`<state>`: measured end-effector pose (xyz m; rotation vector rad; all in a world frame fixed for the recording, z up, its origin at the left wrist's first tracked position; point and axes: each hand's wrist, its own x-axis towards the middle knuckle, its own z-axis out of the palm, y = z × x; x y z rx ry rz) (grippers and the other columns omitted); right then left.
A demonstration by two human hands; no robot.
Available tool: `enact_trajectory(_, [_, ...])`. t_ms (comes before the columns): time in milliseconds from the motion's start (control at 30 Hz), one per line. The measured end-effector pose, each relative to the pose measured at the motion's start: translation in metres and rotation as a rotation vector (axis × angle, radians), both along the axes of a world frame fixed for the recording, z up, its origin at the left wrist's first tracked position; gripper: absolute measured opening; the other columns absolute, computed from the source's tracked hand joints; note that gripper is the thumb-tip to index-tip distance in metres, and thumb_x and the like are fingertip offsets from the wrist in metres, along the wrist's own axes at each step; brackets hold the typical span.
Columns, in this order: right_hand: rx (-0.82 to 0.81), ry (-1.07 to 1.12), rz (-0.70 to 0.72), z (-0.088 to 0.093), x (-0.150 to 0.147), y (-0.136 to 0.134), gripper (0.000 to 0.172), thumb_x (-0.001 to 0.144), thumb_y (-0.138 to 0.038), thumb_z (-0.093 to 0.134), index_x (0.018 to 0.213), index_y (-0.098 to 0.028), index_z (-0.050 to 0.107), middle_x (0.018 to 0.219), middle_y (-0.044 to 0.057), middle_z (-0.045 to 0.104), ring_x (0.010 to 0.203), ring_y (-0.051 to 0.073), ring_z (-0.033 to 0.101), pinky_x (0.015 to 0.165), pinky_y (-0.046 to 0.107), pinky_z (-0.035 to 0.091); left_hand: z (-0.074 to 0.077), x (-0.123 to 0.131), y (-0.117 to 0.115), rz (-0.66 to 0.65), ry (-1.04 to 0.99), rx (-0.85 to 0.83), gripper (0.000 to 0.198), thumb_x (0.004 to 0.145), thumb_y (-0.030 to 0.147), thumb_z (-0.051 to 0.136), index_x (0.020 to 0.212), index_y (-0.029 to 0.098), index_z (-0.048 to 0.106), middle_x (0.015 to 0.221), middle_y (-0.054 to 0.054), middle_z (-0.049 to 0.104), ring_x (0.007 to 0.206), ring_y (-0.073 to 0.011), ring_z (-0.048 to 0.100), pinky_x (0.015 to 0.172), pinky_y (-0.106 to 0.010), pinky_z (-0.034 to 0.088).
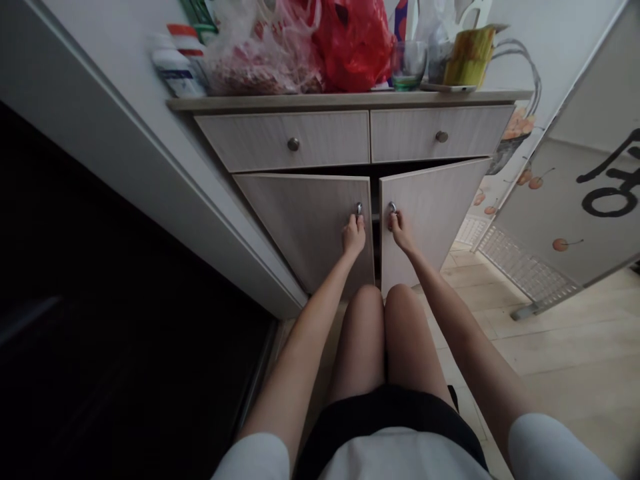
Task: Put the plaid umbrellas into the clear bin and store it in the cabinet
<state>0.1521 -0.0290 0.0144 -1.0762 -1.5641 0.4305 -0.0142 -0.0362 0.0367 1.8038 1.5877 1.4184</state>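
Observation:
A pale wood-grain cabinet (345, 101) stands in front of my knees. Its left door (300, 213) and right door (435, 207) are both slightly ajar, with a dark gap between them. My left hand (354, 235) is closed on the metal handle (359, 208) of the left door. On the other side, my right hand (401, 230) grips the right door's handle (393, 207). The cabinet's inside is mostly hidden in shadow. Two drawers with round knobs, the left drawer (250, 137) and the right drawer (410, 137), sit closed above the doors.
On the cabinet top are white bottles (175, 73), a clear plastic bag (265, 60), a red bag (353, 47), a glass (409, 67) and a yellow container (469, 57). A wall and dark opening (125, 300) lie left. A standing panel (570, 187) is at right.

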Motion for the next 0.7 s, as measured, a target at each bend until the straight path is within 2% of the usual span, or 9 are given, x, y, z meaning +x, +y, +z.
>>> enact_trajectory(133, [0.008,0.162,0.017,0.005,0.019,-0.052,0.055,0.092,-0.077,0.036,0.095,-0.025,0.054,0.073,0.001,0.057,0.070,0.018,0.057,0.067,0.033,0.051,-0.004,-0.022,-0.038,-0.034,-0.006,0.095,0.030,0.102,0.034,0.042,0.079,0.021,0.055,0.072,-0.004,0.067,0.068,-0.0153,0.063,0.074,-0.028,0.046])
enact_trajectory(300, [-0.017,0.200,-0.042,0.014,0.051,-0.110,0.052,0.093,-0.074,0.042,0.086,-0.024,0.054,0.069,-0.001,0.058,0.064,0.014,0.057,0.062,0.028,0.049,-0.010,-0.057,-0.087,-0.035,-0.069,0.174,0.031,0.101,0.036,0.044,0.078,0.021,0.057,0.067,-0.001,0.065,0.063,-0.0134,0.061,0.069,-0.026,0.046])
enact_trajectory(500, [0.009,0.224,-0.146,0.017,0.086,-0.157,0.053,0.094,-0.072,0.043,0.080,-0.022,0.055,0.063,-0.002,0.054,0.058,0.013,0.054,0.056,0.026,0.046,-0.019,-0.089,-0.124,0.081,-0.124,0.240,0.038,0.099,0.045,0.044,0.073,0.021,0.058,0.062,0.000,0.059,0.060,-0.0139,0.057,0.066,-0.028,0.045])
enact_trajectory(700, [0.022,0.244,-0.350,0.006,0.134,-0.188,0.060,0.092,-0.076,0.039,0.069,-0.022,0.047,0.056,-0.004,0.046,0.051,0.011,0.045,0.050,0.025,0.039,-0.031,-0.137,-0.155,0.263,-0.201,0.273,0.057,0.090,0.072,0.040,0.066,0.021,0.052,0.056,0.002,0.051,0.053,-0.0136,0.050,0.056,-0.028,0.041])
